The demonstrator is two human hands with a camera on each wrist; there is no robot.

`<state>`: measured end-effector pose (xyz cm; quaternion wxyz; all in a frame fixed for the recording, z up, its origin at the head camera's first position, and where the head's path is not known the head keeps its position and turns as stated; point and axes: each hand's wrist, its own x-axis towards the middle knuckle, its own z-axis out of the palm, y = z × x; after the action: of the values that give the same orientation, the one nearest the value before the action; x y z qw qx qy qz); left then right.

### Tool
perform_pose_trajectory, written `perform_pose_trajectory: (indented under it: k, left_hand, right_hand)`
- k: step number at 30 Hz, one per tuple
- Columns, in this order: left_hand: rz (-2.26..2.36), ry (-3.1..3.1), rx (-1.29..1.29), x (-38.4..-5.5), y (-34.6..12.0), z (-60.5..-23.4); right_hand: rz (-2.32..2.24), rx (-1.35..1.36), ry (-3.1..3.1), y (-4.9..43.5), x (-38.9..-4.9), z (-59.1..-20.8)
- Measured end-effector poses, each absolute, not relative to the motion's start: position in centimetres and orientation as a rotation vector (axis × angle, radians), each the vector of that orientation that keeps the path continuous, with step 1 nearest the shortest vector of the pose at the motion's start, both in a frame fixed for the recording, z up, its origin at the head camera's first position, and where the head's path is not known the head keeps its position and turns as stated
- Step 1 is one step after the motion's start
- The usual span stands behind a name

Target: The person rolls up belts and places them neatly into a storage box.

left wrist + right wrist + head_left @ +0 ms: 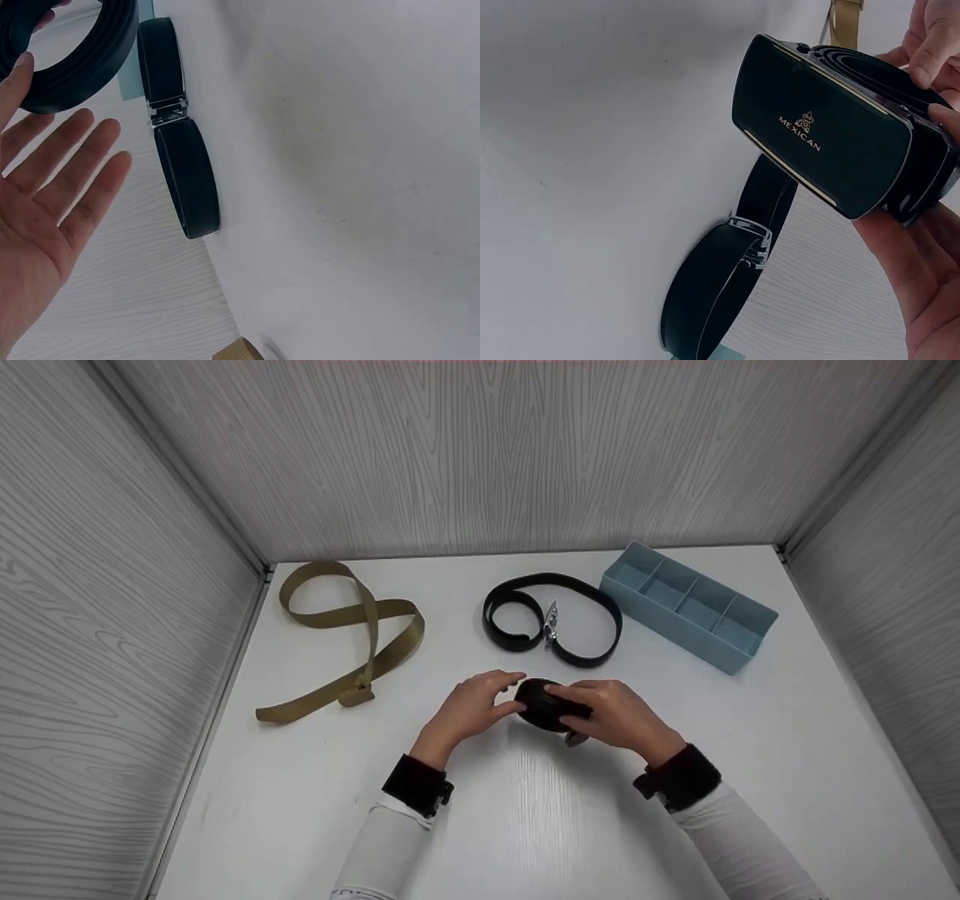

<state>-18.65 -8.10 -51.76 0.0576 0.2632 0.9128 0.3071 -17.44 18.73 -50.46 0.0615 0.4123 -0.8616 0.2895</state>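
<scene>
A black belt (541, 712) is wound into a round coil and held up over the white table. My right hand (619, 714) grips it, thumb and fingers on either side of the coil. In the right wrist view its buckle (821, 127) faces the camera, a dark plate with gold trim and the word MEXICAN. My left hand (474, 706) is at the coil's left side; in the left wrist view its thumb overlaps the coil's inner edge and the other fingers are spread straight. A second black belt (574, 579) with a silver buckle (551, 626) lies beyond, loosely looped.
A tan webbing belt (401, 649) lies in loose loops on the left of the table (330, 810), its buckle toward me. At the back right stands a blue tray (675, 626) with several compartments, close beside the second black belt. Grey wood-grain panels (487, 457) enclose the table.
</scene>
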Motion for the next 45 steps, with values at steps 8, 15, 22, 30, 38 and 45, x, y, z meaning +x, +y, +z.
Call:
perform_pose_trajectory:
  k: [8, 15, 22, 30, 38, 45]
  left_hand:
    - [0.636, 2.899, 0.578, -18.4, -9.3, -52.6]
    - [0.423, 2.934, 0.351, -18.0, -10.2, -53.5]
    - [0.317, 2.896, 0.248, -17.7, -10.6, -54.5]
    - [0.283, 2.882, 0.286, -17.3, -10.9, -55.2]
    - [0.273, 2.906, 0.291, -17.3, -10.7, -55.6]
    - [0.285, 2.915, 0.293, -17.3, -10.3, -55.6]
  right_hand:
    - [0.824, 1.139, -2.709, 20.2, -18.0, -50.5]
    - [0.831, 0.969, -2.761, 22.5, -19.1, -50.0]
    - [0.844, 0.734, -2.763, 26.6, -20.7, -48.6]
    - [0.750, 0.391, -2.628, 31.5, -22.8, -46.6]
    - [0.662, -0.037, -2.504, 34.7, -25.0, -45.0]
    - [0.735, -0.363, -2.472, 36.0, -26.5, -45.8]
